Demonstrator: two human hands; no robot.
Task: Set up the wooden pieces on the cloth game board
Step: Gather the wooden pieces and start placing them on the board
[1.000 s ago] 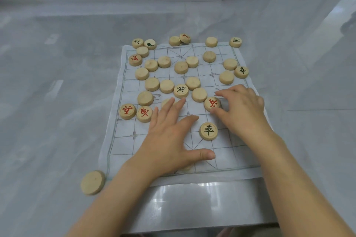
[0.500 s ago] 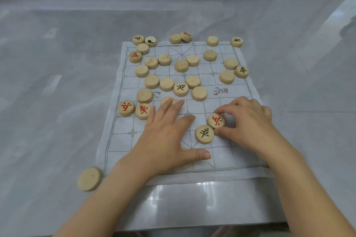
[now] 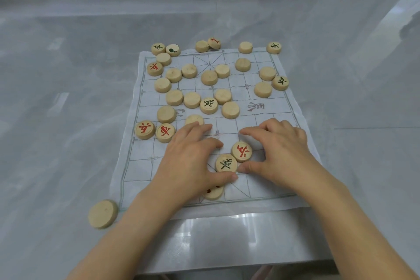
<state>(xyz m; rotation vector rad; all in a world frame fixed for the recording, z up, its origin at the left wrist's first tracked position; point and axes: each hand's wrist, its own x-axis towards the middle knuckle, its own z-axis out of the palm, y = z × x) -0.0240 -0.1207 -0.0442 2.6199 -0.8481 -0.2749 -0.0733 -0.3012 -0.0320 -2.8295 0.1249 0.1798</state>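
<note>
A white cloth game board (image 3: 145, 166) lies on the grey table, strewn with round wooden pieces, most face down. My left hand (image 3: 193, 161) lies flat on the near part of the cloth, its thumb against the near edge of a black-marked piece (image 3: 226, 163). A red-marked piece (image 3: 241, 151) touches that piece on its far right. My right hand (image 3: 279, 152) arches beside the red piece, index finger stretched out beyond it and thumb tip by the black piece. Another piece (image 3: 214, 192) peeks out from under my left hand.
Two red-marked pieces (image 3: 145, 129) sit at the cloth's left edge. One blank piece (image 3: 103, 213) lies off the cloth at the near left. Several pieces (image 3: 273, 47) line the far edge. The table's front edge (image 3: 227, 266) is close to me.
My right hand has dragged the red-marked piece toward me until it sits against the black-marked piece, and its fingers have loosened. My left hand has stayed flat on the cloth.
</note>
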